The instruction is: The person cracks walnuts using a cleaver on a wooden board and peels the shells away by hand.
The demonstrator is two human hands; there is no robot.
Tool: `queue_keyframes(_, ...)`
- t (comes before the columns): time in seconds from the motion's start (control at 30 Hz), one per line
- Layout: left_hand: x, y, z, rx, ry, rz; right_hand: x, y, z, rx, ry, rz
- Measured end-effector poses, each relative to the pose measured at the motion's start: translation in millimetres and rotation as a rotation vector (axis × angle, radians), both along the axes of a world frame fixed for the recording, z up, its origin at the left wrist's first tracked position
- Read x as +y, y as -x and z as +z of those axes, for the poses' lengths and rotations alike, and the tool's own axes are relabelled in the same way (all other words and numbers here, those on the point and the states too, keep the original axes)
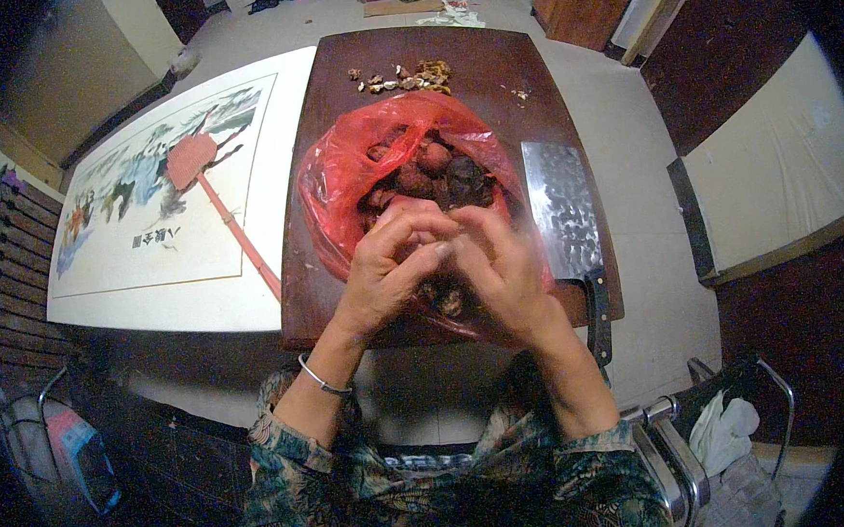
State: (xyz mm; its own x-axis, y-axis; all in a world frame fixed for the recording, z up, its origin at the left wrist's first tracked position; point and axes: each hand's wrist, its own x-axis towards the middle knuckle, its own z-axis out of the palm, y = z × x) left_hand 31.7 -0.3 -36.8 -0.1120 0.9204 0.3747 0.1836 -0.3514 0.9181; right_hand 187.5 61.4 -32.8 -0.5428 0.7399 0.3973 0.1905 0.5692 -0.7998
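Note:
An opened red plastic bag (333, 158) sits on the dark brown table, holding several dark, round, rough-skinned nuts or fruits (432, 156). Over the bag's near side my left hand (393, 256) and my right hand (499, 264) meet, fingertips pressed together. Both hands are closed, and whatever lies between the fingers is hidden behind them. Just below the hands, a small brown lumpy piece (452, 304) shows on the red plastic. A bracelet circles my left wrist.
To the bag's right lies a broad cleaver (561, 202), its black handle toward me. Broken shell pieces (401, 79) line the table's far part. On the white table at left rests a red fly swatter (194, 161). A metal-framed chair (680, 460) stands at lower right.

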Motion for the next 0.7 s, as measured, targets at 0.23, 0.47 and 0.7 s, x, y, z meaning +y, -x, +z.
queue_keyframes(0.23,-2,-9,2,-0.220,0.038,0.084,2,2,-4,0.105,0.107,0.030)
queue_keyframes(0.47,-4,-10,9,-0.227,0.083,0.078,1,1,1,-0.065,-0.123,0.008)
queue_keyframes(0.7,-7,-20,1,-0.506,0.149,0.103,-8,5,4,0.028,-0.074,0.042)
